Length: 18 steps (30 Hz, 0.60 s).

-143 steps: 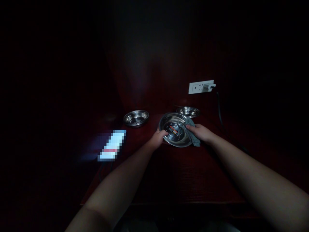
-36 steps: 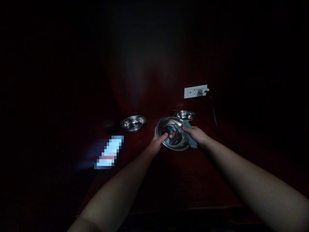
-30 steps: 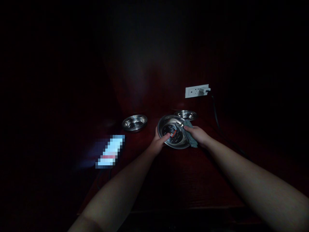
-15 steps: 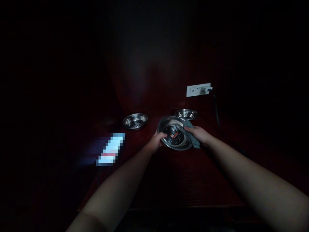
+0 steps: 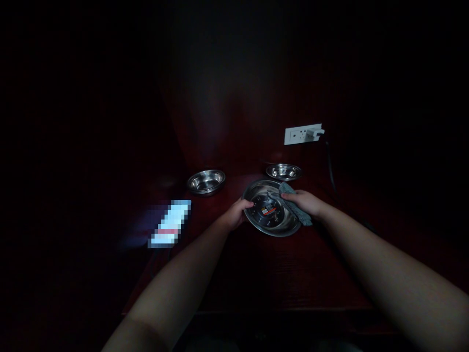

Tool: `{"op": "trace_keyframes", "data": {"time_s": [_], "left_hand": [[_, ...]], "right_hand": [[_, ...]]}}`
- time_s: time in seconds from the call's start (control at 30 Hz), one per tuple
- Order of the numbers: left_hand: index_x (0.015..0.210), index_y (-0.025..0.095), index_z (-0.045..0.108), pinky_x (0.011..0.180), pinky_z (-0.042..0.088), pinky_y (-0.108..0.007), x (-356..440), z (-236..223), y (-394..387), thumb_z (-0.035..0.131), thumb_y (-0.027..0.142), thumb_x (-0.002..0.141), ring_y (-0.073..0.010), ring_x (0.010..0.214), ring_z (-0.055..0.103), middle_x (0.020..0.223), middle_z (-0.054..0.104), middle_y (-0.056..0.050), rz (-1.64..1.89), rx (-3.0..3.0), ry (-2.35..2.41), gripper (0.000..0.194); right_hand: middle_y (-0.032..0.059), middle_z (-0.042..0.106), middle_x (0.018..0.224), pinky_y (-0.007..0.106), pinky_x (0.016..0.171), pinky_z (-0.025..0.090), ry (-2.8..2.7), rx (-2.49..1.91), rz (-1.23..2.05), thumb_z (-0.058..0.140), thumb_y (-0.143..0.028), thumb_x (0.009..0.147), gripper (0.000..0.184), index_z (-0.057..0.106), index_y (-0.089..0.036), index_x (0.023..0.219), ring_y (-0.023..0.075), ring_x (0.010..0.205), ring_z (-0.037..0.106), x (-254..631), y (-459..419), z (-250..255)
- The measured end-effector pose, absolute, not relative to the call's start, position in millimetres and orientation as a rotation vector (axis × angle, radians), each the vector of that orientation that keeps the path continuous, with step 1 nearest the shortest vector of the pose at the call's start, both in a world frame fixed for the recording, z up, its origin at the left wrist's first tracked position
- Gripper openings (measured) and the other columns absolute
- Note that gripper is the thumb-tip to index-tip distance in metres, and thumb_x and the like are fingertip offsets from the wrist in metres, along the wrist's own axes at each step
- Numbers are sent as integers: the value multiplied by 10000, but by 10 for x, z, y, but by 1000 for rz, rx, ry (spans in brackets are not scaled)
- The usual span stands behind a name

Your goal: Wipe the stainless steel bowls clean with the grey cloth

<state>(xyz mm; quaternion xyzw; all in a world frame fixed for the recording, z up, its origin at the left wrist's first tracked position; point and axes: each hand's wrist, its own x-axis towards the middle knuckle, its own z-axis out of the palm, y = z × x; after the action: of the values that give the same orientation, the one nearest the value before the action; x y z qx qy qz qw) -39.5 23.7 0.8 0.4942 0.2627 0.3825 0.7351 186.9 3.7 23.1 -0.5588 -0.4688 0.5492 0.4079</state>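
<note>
A shiny metal bowl (image 5: pixel 260 227) is tilted toward me above the dark red table, with an orange and white label on its inner bottom. My left hand (image 5: pixel 237 213) grips its left rim, thumb inside and the other fingers behind. A grey-green cloth (image 5: pixel 287 189) lies over the bowl's right rim. My right hand (image 5: pixel 304 201) is closed on this cloth, its thumb on top and the other fingers mostly hidden. Behind the bowl, to the right, sits another metal bowl (image 5: pixel 283 171). More metal bowls, seemingly stacked (image 5: pixel 206 182), stand to the left.
A lit, pixelated phone-like screen (image 5: pixel 169 224) is at the table's left side. On the back wall is a white socket plate (image 5: pixel 293 136) with a plug, from which a dark cable (image 5: pixel 330 168) hangs. The table's front edge (image 5: pixel 256 310) shows faintly; the surroundings are very dark.
The held bowl has turned and shifted slightly right and toward me, its label now at another angle. Both hands keep their grips. The whole view has shifted slightly.
</note>
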Motion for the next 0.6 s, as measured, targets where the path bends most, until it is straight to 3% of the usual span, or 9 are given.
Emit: {"op": "trace_keyframes", "data": {"time_s": [0.2,0.4,0.6], "left_hand": [[1057,137,581,836,443,-441,-375,46,191,570,384,705,-263,881,623,935,676,-110,823,1063,594,430],[1130,159,555,941,386,-470,-321,57,179,417,566,785,-284,1081,548,1084,640,-117,852,1006,552,551],[1212,197,487,944,393,-480,-313,60,187,434,567,782,-286,1124,520,1168,598,-108,883,981,531,569]], "right_hand": [[94,708,727,256,540,534,-1251,-1383,1388,623,-314,753,202,642,-119,806,173,566,652,1892,66,194],[79,706,702,250,532,531,-1217,-1348,1360,605,-304,769,181,641,-129,797,167,558,649,1872,117,142],[85,709,714,261,564,536,-1143,-1361,1366,585,-283,788,167,637,-125,805,172,578,654,1833,121,169]]}}
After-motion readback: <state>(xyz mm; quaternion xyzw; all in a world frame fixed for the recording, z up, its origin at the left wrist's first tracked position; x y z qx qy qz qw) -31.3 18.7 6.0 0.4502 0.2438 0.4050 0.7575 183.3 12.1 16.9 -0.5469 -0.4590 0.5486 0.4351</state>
